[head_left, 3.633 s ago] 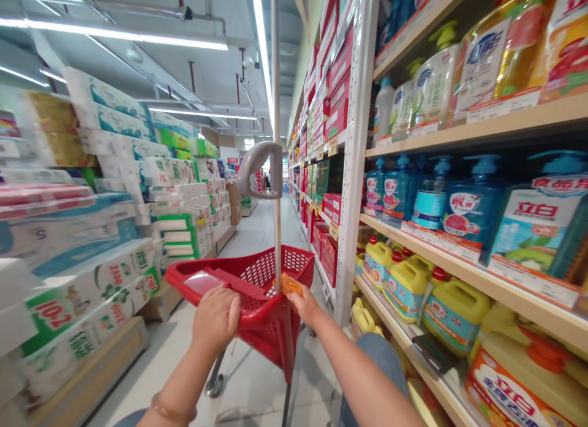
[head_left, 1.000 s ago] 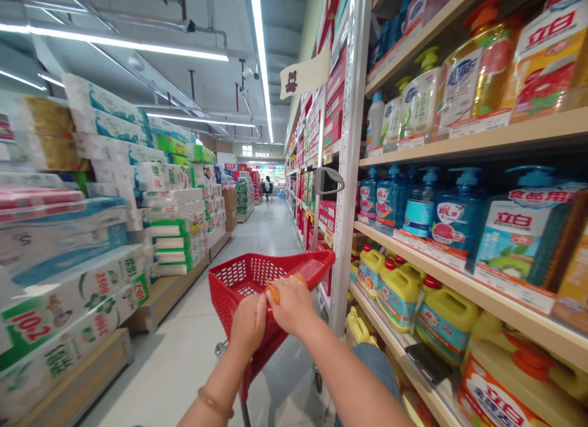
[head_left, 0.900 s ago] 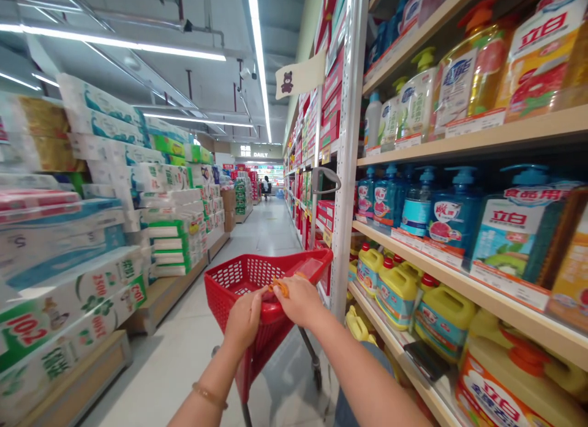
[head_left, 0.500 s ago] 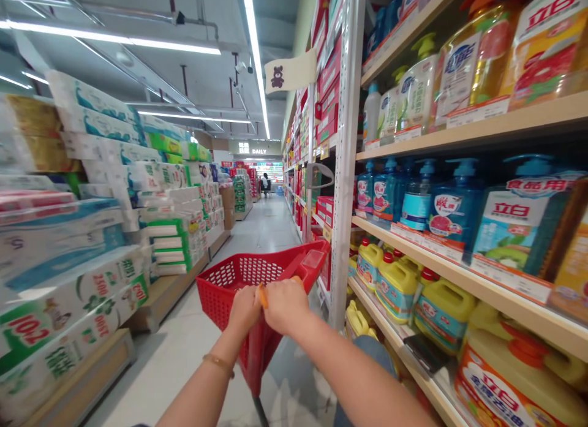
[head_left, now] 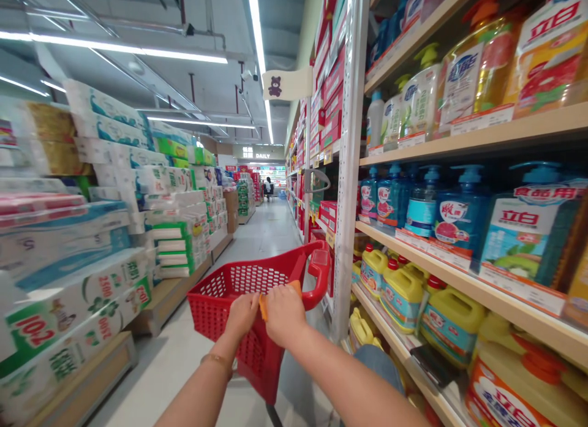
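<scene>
A red plastic shopping cart with perforated sides stands in the aisle in front of me, its red looped handle rising at the right. My left hand, with a bracelet on the wrist, is closed at the near side of the cart, on an orange part. Right beside it my right hand is wrapped round the same orange piece, whose end also shows above the knuckles. The fingertips of both hands are hidden. The inside of the basket shows only in part.
Shelves of soap bottles and yellow jugs run close along the right, behind a white upright. Stacked tissue packs line the left. A person is far down the aisle.
The cart has turned a little, so its red looped handle shows more clearly and its basket sits slightly further left. Both hands keep their grip.
</scene>
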{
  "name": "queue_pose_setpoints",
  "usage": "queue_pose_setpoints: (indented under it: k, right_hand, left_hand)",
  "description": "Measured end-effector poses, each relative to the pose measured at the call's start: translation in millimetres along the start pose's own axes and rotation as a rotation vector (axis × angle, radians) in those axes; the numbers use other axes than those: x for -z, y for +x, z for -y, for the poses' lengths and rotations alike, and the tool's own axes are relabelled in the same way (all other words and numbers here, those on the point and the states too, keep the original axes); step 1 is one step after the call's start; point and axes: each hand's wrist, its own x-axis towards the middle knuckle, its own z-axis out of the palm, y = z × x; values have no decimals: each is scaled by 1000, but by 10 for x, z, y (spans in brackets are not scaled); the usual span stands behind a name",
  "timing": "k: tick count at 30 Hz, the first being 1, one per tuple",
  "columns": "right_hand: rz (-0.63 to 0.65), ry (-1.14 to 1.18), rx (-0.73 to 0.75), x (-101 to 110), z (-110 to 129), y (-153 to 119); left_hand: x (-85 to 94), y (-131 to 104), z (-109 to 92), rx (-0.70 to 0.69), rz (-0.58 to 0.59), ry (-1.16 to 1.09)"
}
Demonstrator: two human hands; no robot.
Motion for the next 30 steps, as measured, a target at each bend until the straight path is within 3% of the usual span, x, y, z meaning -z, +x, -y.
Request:
queue_pose_setpoints:
  k: [3, 6, 8, 10, 12, 14, 17, 20, 24, 26, 30]
  right_hand:
    - [-1, 20, -150, 18, -248, 12]
    - [60, -18, -289, -45, -333, 99]
    - [67, -27, -270, -156, -277, 148]
    - [49, -2, -151, -276, -219, 158]
    - [21, 55, -8, -353, -240, 141]
    - [-5, 100, 21, -366, -349, 125]
    - [-34, 84, -168, -335, -513, 136]
    - [-30, 49, -273, -387, -456, 175]
    - [38, 124, -23, -568, -259, 202]
    - [64, 161, 42, -617, -320, 213]
    - [28, 126, -122, -634, -644, 257]
  left_hand:
    - [-50, -8, 91, 46, -17, 20]
    - [-197, -18, 29, 74, -8, 33]
    - [-281, -36, -44, 85, 1, 34]
    - [-297, -59, -69, 67, 23, 28]
    - [-238, -85, -8, 40, 55, 25]
    - [-142, -113, 113, 40, 81, 35]
    - [-60, -159, 247, 90, 92, 73]
    - [-119, -196, 184, 143, 82, 112]
    - [-169, -230, 78, 122, 114, 113]
    - [-89, -260, 175, 105, 151, 103]
    - [129, -374, 522, 197, 168, 135]
